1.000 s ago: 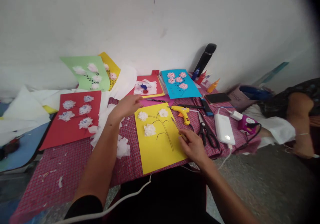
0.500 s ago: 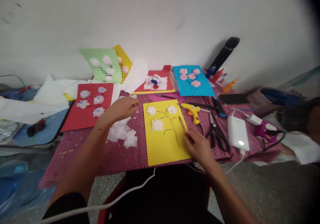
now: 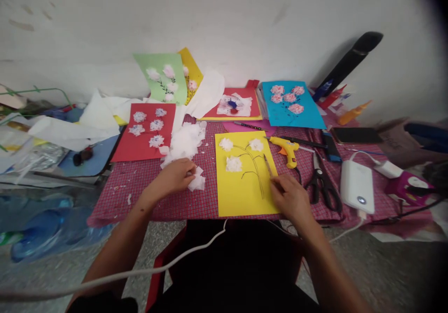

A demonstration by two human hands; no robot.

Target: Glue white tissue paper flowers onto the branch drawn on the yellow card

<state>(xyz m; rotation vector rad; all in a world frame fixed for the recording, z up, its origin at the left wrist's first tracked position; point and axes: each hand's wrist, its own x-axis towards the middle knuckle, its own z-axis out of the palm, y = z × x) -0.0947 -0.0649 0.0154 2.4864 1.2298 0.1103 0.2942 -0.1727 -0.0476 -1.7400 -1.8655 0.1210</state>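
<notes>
A yellow sheet (image 3: 241, 203) lies in front of me, with drawn stems and three white tissue flowers, one of them a ruffled flower (image 3: 234, 163). My right hand (image 3: 290, 198) rests at the sheet's right edge, its fingers closed round a slim pointed tool (image 3: 268, 165) whose exact kind is unclear. To the left of the sheet, my left hand (image 3: 177, 175) is over the cut tissue squares (image 3: 198, 181), fingertips pinched on the top one. Behind that hand a pile of white tissue paper (image 3: 187, 140) is spread out.
Right of the sheet lie a yellow glue gun (image 3: 287, 149), black scissors (image 3: 322, 184), a box cutter (image 3: 331, 146) and a white power bank (image 3: 357, 187). Flower cards, including a red card (image 3: 143, 133) and a blue card (image 3: 292, 107), stand along the back. A white cable (image 3: 196, 252) crosses my lap.
My left hand has come down and toward me, from above the tissue pile to the tissue squares. The right hand keeps the pointed tool at the sheet's edge. The camera view has shifted.
</notes>
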